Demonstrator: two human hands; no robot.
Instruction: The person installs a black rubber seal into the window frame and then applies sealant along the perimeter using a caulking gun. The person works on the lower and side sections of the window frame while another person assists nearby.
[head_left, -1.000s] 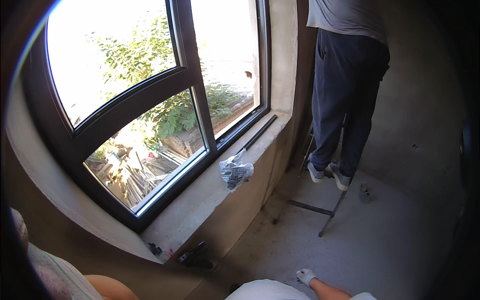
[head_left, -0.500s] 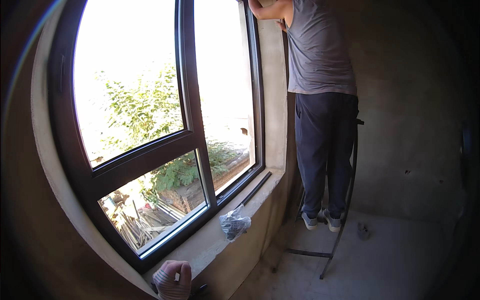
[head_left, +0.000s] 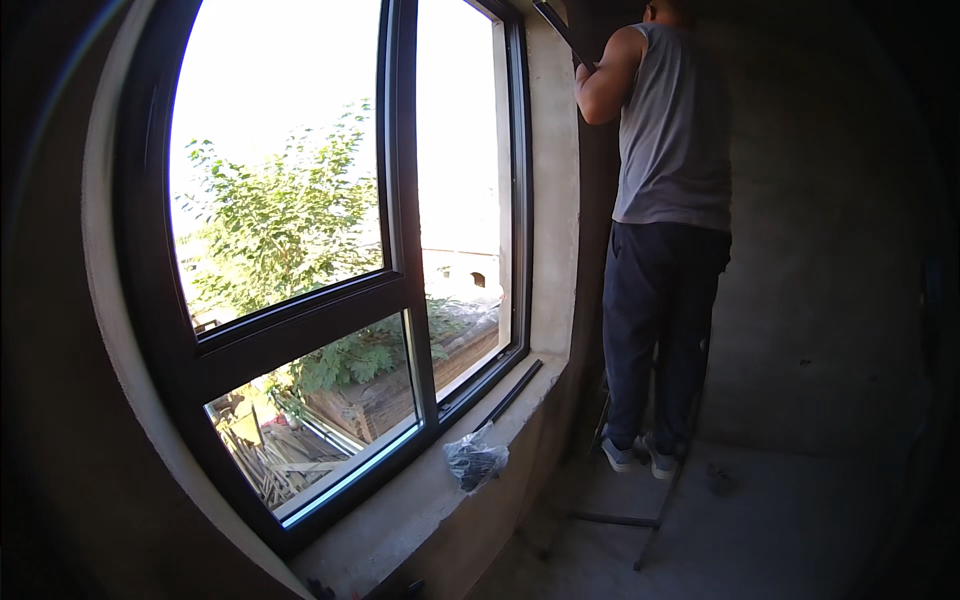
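Observation:
Neither of my hands shows now. The dark-framed window (head_left: 400, 180) fills the left and middle. On its concrete sill (head_left: 400, 515) sits a crumpled clear plastic bag (head_left: 476, 460) with something dark inside, and a thin black strip (head_left: 510, 394) lies beyond it along the frame. Two small dark things, too cut off to name, show at the lower edge near the sill's close end. To the right, a person (head_left: 670, 150) in a grey sleeveless top stands on a metal stand or ladder (head_left: 640, 520), one arm raised beside a long dark bar (head_left: 562, 32).
A plastered wall (head_left: 820, 330) closes the right side. On the concrete floor (head_left: 780, 520), a small dark object (head_left: 719, 478) lies near the foot of the stand. Outside the glass are a leafy tree (head_left: 290, 220) and a pile of boards (head_left: 285, 455).
A wrapped or gloved fist of mine at the bottom edge has left the view. The other person has turned left and lowered their arm; a dark bar now shows by it. My view has tilted up slightly.

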